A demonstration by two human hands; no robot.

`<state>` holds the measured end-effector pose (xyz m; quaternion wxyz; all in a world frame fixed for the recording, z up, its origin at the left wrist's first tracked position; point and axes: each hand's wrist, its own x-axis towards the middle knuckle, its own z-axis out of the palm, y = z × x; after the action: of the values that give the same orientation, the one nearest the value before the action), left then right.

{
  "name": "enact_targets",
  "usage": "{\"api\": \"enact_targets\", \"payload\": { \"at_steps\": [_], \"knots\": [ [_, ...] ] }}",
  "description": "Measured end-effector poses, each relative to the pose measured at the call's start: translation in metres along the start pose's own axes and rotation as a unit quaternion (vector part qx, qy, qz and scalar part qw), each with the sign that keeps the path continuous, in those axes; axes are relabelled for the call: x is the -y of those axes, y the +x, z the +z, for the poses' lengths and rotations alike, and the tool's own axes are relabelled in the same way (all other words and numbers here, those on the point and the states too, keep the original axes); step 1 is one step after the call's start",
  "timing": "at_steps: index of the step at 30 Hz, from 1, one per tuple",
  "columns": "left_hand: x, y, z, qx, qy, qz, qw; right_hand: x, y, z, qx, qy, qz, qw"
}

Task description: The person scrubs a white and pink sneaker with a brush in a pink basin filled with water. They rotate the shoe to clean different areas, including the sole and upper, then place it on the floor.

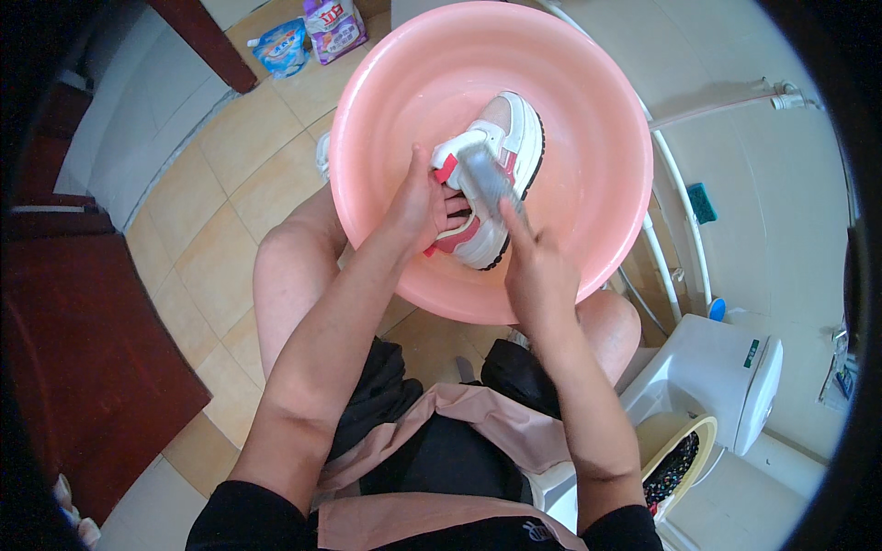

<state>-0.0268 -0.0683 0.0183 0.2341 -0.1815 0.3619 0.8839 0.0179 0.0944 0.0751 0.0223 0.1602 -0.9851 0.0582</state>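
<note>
A white, grey and pink sneaker (pixel 526 141) with a black tread lies tilted on its side inside a large pink plastic basin (pixel 623 110). My left hand (pixel 422 206) steadies the sneaker at its ankle opening, fingers at the collar and thumb raised near the red pull tab. In my right hand (pixel 543 272) is a grey brush (pixel 488 173), blurred, its index finger stretched along the back. The brush lies over the sneaker's upper, and its bristles are hidden from me. Both knees flank the basin.
On the tiled floor beyond the basin stand a blue detergent pouch (pixel 281 49) and a purple bag (pixel 335 31). White pipes (pixel 672 162) and a green scouring pad (pixel 701 203) are at right, above a white toilet tank (pixel 710 372) and a yellow bucket (pixel 704 441). A dark red door (pixel 89 358) is left.
</note>
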Motion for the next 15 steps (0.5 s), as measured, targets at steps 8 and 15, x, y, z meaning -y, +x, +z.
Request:
{"api": "enact_targets", "payload": {
  "at_steps": [8,15],
  "knots": [
    [0.001,0.002,0.000,0.007,-0.004,-0.017,1.000,-0.002,0.011,0.016,-0.017,0.067,0.055,0.996],
    [-0.003,-0.008,0.008,0.030,-0.026,-0.008,0.999,0.003,-0.050,0.009,0.050,0.067,0.029,0.996]
  ]
}}
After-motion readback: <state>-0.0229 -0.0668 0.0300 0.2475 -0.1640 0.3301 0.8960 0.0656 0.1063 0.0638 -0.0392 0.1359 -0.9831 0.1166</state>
